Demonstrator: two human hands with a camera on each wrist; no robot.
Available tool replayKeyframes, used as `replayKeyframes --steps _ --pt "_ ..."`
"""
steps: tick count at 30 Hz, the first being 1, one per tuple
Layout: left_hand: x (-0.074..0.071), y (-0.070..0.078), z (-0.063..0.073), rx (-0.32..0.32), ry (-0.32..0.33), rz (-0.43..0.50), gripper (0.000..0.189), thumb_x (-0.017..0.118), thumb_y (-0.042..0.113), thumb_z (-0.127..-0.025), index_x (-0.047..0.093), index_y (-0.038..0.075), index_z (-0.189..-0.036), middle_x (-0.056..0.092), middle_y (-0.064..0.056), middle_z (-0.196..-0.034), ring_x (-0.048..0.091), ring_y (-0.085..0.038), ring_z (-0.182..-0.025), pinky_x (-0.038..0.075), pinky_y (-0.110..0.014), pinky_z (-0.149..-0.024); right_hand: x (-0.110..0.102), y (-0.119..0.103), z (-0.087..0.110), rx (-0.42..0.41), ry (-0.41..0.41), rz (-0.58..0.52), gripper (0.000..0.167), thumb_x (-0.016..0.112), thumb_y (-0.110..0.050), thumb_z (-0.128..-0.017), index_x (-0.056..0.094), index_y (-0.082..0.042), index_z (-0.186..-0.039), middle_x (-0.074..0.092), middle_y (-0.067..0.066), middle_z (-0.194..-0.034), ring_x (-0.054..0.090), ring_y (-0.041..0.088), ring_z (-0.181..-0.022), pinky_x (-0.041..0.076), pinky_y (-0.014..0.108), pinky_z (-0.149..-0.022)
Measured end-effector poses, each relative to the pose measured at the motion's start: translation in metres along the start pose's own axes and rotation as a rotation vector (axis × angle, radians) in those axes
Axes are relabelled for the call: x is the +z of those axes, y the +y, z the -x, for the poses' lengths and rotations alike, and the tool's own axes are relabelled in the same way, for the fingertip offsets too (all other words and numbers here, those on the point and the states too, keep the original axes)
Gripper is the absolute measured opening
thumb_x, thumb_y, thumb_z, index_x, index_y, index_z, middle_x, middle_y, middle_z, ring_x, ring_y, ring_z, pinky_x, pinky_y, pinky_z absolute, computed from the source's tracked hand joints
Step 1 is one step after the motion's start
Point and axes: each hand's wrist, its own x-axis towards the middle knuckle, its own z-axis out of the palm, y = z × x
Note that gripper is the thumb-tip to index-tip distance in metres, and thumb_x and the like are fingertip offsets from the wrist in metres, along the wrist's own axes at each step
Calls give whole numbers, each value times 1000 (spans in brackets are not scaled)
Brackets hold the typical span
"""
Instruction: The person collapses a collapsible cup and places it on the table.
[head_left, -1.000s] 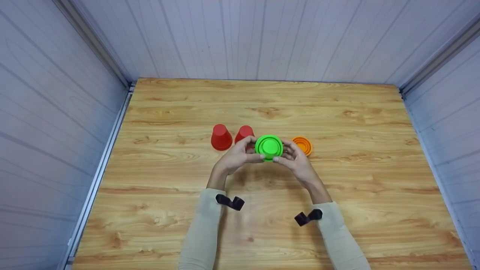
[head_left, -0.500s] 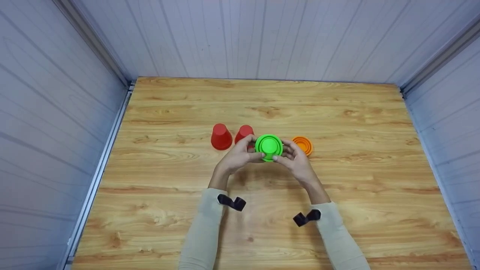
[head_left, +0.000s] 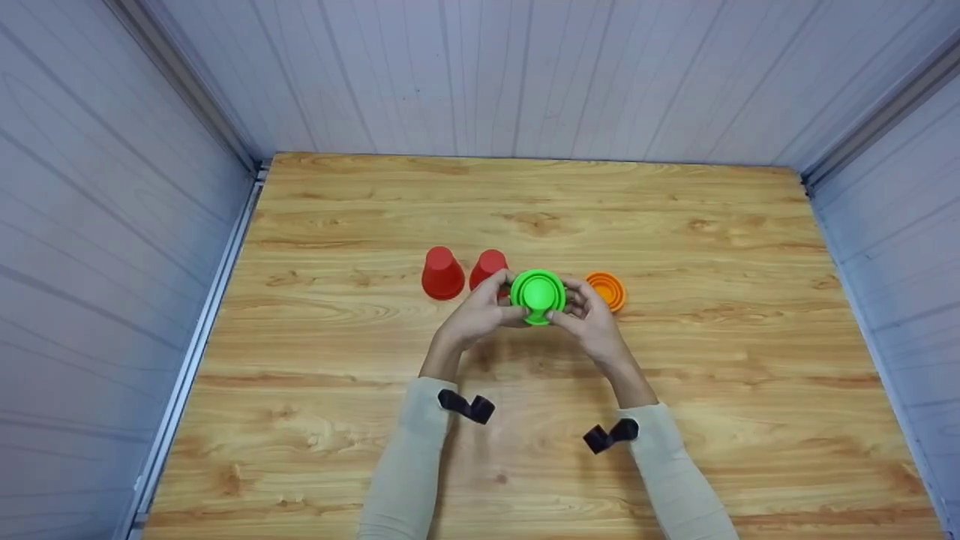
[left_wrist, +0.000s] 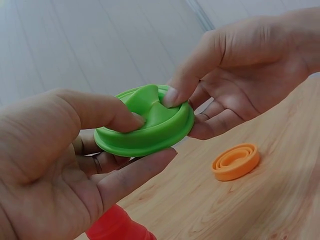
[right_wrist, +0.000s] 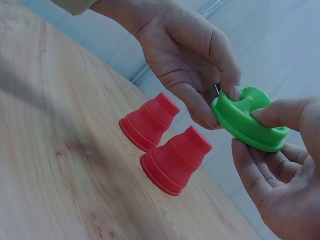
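Note:
A green collapsible cup (head_left: 538, 291), squashed into a shallow ringed disc, is held above the table between both hands. My left hand (head_left: 474, 313) grips its left side, thumb on top and fingers underneath. On the opposite side, my right hand (head_left: 598, 324) pinches the rim the same way. In the left wrist view both thumbs press into the cup's middle (left_wrist: 150, 102), which buckles into a fold between them. A flattened orange collapsible cup (head_left: 606, 291) lies on the table just beyond my right hand.
Two red stepped cups stand upside down on the wooden table (head_left: 337, 315): one red cup (head_left: 442, 276) left of my left hand, the other red cup (head_left: 490, 264) partly hidden behind it. Pale panel walls (head_left: 480, 82) rise at the back and sides.
The green cup's round centre has buckled, a fold forming at its near side by the thumbs. Both forearms have drawn slightly inward; the red and orange cups have stayed put.

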Motion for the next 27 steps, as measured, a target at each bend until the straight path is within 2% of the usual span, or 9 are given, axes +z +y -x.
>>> replayKeyframes --steps 6,15,19,21,23,25,27 --pt "1 -2 -1 -8 -10 32 32 58 -4 -86 45 1 -116 48 -14 -120 61 -28 -106 58 -40 -80 2 0 -1 -6 19 14 51 65 6 -83 48 -2 -130 60 13 -116 59 20 -96 52 25 -78" --pt "2 -3 -3 -9 -5 32 29 56 -5 -86 46 2 -113 48 -13 -118 60 -27 -103 55 -51 -82 5 2 -1 -15 48 39 50 65 7 -82 48 1 -128 62 10 -113 59 17 -94 51 25 -78" --pt "3 -3 -4 1 -8 48 28 55 -7 -85 46 0 -111 48 -12 -115 61 -25 -101 57 -47 -77 5 3 -1 -9 43 34 48 63 8 -83 48 -1 -128 61 10 -111 58 19 -92 51 25 -76" --pt "3 -2 -3 7 -13 55 28 54 -8 -84 45 -2 -110 49 -11 -114 60 -24 -101 59 -44 -74 5 3 -1 -2 41 39 48 62 7 -83 48 -2 -128 61 11 -111 58 20 -91 51 26 -75" --pt "4 5 0 9 -18 49 28 53 -9 -83 45 -3 -110 49 -11 -114 59 -23 -101 59 -41 -73 6 2 -1 -1 41 40 48 62 7 -84 48 -2 -128 61 11 -111 58 20 -92 51 26 -76" --pt "5 13 4 4 -23 45 28 52 -9 -83 45 -3 -110 49 -12 -114 58 -23 -103 58 -46 -76 6 2 -1 5 45 41 48 62 8 -84 47 -1 -129 61 10 -110 58 19 -92 51 25 -76" --pt "5 12 4 8 -21 36 29 52 -9 -83 46 -3 -110 49 -13 -115 57 -24 -104 57 -50 -77 8 -1 0 11 47 42 48 62 8 -84 47 0 -129 60 9 -110 58 19 -92 51 25 -76"
